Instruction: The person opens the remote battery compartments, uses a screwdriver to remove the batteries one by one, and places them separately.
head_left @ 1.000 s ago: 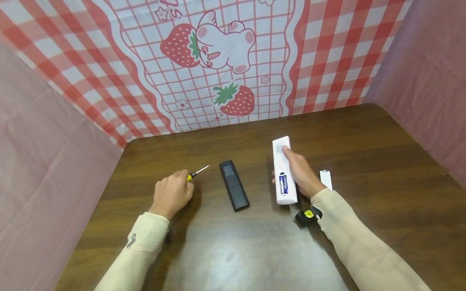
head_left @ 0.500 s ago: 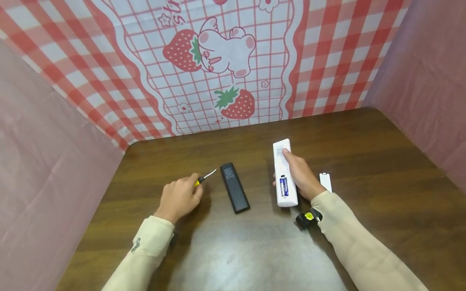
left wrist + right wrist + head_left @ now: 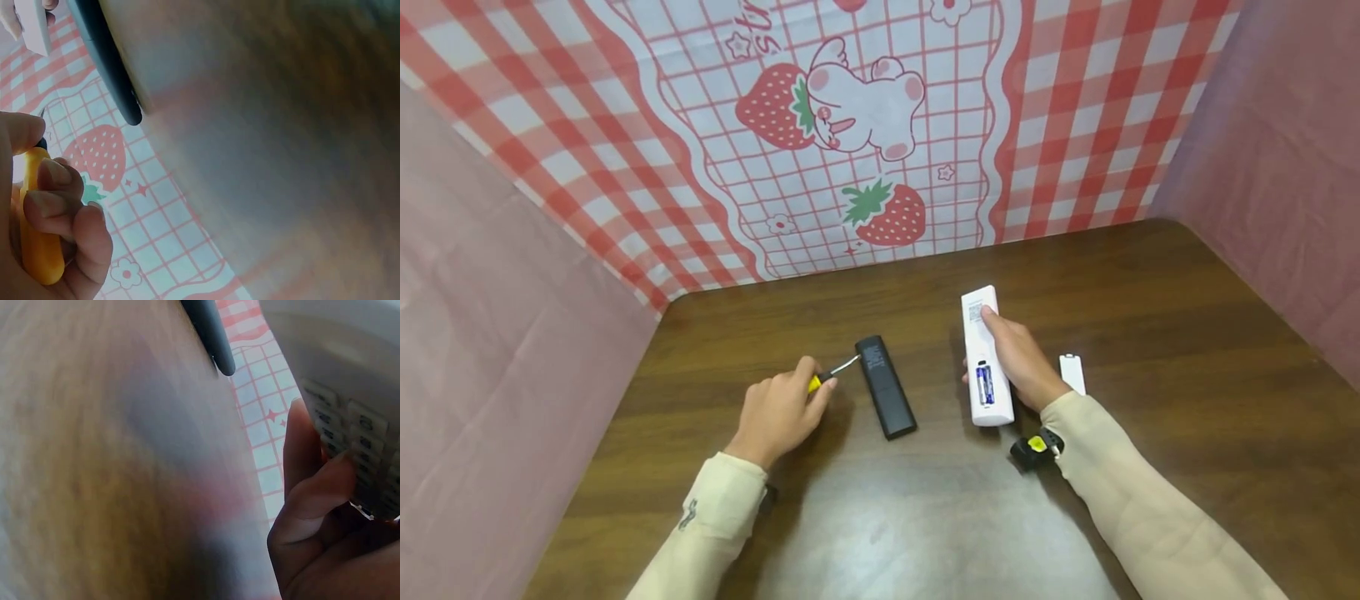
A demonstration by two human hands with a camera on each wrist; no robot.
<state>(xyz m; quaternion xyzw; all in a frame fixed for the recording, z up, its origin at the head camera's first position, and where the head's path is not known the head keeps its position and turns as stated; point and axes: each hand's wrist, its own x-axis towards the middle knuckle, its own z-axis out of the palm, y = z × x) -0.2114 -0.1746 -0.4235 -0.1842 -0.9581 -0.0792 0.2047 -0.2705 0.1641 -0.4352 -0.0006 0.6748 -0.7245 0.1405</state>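
My left hand (image 3: 784,410) grips a screwdriver by its yellow handle (image 3: 41,231), fingers curled round it. The screwdriver's thin metal shaft (image 3: 846,365) points right, its tip overlapping the upper left edge of a black remote control (image 3: 886,388) in the head view. That remote lies back side up on the table. My right hand (image 3: 1026,360) holds a white remote control (image 3: 981,340) with its back facing up, thumb along the edge. Two blue batteries (image 3: 985,384) sit in its uncovered compartment. From below, the right wrist view shows its buttons (image 3: 367,445) and fingers against them.
A white battery cover (image 3: 1072,372) lies on the brown wooden table (image 3: 925,508), just right of my right hand. Behind the table hangs a red-and-white checked cloth (image 3: 1090,108) with strawberries. Pink cloth (image 3: 1270,167) closes off both sides.
My left hand has moved right with the screwdriver, bringing its tip from apart to the black remote's upper left edge. The right hand keeps holding the white remote in about the same place.
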